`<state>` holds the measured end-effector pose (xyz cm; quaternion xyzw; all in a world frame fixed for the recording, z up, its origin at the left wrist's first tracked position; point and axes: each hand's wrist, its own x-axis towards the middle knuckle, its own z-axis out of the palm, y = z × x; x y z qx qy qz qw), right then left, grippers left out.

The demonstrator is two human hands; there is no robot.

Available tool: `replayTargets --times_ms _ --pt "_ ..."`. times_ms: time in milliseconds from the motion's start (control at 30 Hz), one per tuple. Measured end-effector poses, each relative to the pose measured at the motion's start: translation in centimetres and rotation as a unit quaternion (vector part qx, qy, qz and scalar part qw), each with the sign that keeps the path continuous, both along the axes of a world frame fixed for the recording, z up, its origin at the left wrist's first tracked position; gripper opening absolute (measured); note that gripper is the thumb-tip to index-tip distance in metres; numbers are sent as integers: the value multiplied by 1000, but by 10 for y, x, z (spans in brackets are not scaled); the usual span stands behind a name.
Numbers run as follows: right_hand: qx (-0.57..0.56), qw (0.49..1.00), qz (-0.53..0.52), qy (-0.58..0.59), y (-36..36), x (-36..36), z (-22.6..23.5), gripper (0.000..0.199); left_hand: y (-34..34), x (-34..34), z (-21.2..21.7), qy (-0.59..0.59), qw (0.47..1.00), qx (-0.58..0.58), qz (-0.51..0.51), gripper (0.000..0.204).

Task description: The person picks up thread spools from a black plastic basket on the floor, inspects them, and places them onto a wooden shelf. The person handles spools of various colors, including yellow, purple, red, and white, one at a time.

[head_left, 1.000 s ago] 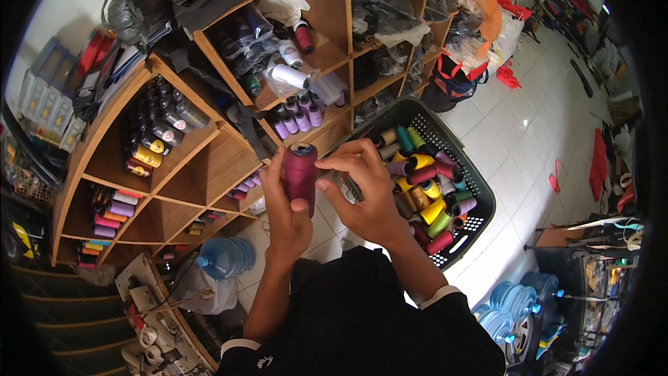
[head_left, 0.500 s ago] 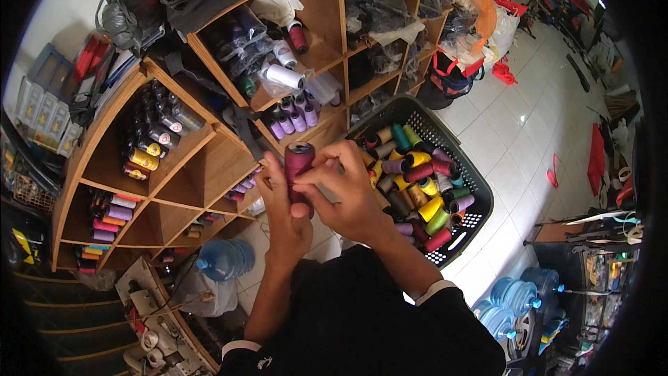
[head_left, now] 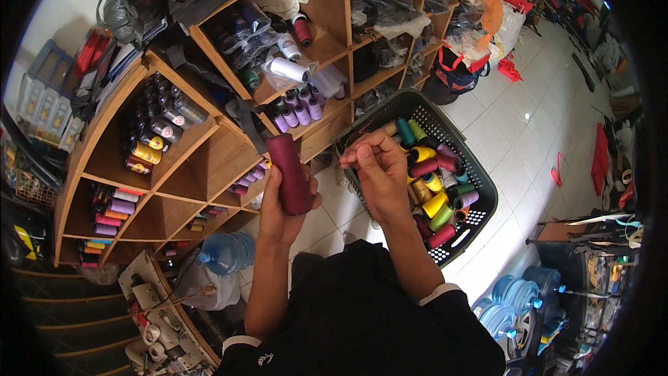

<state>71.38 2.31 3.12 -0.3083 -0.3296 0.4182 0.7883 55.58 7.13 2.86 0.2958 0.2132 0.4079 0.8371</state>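
Observation:
A maroon cone of thread point(head_left: 289, 177) stands nearly upright in my left hand point(head_left: 273, 217), its fingers wrapped round the lower part. My right hand point(head_left: 384, 179) is raised to the right of the cone, apart from it, with thumb and fingertips drawn together in a pinch. Whatever is between those fingertips, perhaps a thread end, is too fine to make out. Behind the right hand is a dark green perforated basket point(head_left: 480, 179), holding many thread spools point(head_left: 436, 205) in yellow, green, maroon, purple and brown. The hand hides part of them.
Wooden cubby shelves point(head_left: 202, 136) curve round the left and front, with lilac spools point(head_left: 298, 113), dark spools and plastic-wrapped goods inside. A blue water jug point(head_left: 228, 253) is at the lower left; more jugs point(head_left: 516, 296) stand lower right. Bags point(head_left: 456, 69) sit beyond the basket on white tiles.
The cone has tipped from showing its end to showing its side. My right hand has left the cone and moved right, in front of the basket. My left hand keeps its hold.

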Motion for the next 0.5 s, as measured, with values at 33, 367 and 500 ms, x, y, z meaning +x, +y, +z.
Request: replayTargets --times_ms 33,367,500 --pt "0 1000 4 12 -1 0 0 12 0 1 -1 4 1000 5 6 46" --pt "22 999 -9 48 -4 0 12 13 4 1 -6 -44 999 19 -11 59" --pt "46 998 -24 18 -10 -3 7 15 0 1 -8 -58 998 -3 -9 64"
